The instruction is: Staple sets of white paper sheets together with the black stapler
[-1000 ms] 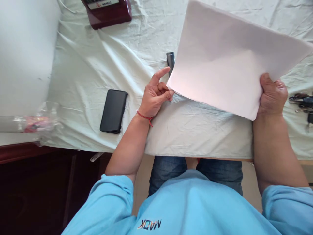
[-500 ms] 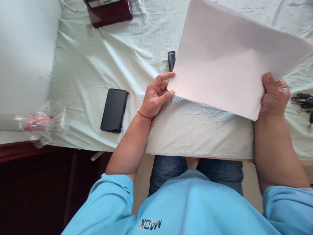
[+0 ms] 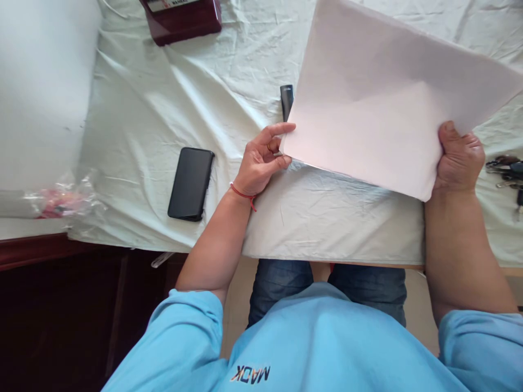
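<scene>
I hold the white paper [image 3: 368, 109] over the pale tablecloth [image 3: 134, 109], to the right of the black phone [image 3: 190, 184], which is my landmark here. It looks like more than one sheet, but I can't count the layers. My left hand [image 3: 263, 158], the nearer to the phone, pinches the paper's near left corner: thumb at the near edge, forefinger stretched over the left side. I take that light grip as a way of handling the corner without creasing it. My right hand [image 3: 461, 155], much farther right of the phone, clasps the opposite side, thumb flat on top; its other fingers are mostly hidden, presumably supporting from below. That firmer hold probably steadies the broad, floppy span.

To the right of the phone and farther from me, a slim black object [image 3: 287, 100] pokes out from behind the paper, which covers its near end. The dark red box [image 3: 183, 19] stands beyond the phone, the clear plastic wrapping [image 3: 63, 201] lies to its left, and the keys [image 3: 509, 171] rest well to its right, perhaps set aside for working room.
</scene>
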Demonstrator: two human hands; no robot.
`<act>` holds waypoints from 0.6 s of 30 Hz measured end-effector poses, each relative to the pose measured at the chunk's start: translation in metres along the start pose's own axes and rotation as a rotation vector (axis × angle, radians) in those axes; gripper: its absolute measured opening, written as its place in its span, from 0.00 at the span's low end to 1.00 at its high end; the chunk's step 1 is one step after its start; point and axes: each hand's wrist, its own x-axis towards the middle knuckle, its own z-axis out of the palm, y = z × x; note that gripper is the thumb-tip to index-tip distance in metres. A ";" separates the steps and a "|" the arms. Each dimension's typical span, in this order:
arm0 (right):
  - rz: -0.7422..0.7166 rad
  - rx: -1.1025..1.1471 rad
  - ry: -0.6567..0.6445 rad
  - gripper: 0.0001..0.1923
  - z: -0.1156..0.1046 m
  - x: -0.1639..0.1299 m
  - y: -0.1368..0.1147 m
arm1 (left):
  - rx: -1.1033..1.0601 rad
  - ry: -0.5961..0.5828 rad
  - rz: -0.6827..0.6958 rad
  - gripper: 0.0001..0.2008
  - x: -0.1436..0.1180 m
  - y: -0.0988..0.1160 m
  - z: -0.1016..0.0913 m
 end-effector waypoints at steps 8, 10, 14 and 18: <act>-0.056 -0.034 -0.005 0.26 -0.006 0.005 0.005 | 0.060 0.054 -0.040 0.22 0.002 -0.003 0.002; -0.055 -0.043 -0.005 0.25 -0.007 0.006 0.007 | 0.067 0.069 -0.049 0.23 0.002 -0.003 0.003; -0.044 -0.007 0.001 0.26 -0.004 0.004 0.008 | 0.085 0.109 -0.058 0.23 0.002 -0.004 0.004; -0.039 0.051 -0.061 0.30 0.007 -0.004 0.002 | 0.104 0.147 -0.059 0.18 0.004 -0.002 0.003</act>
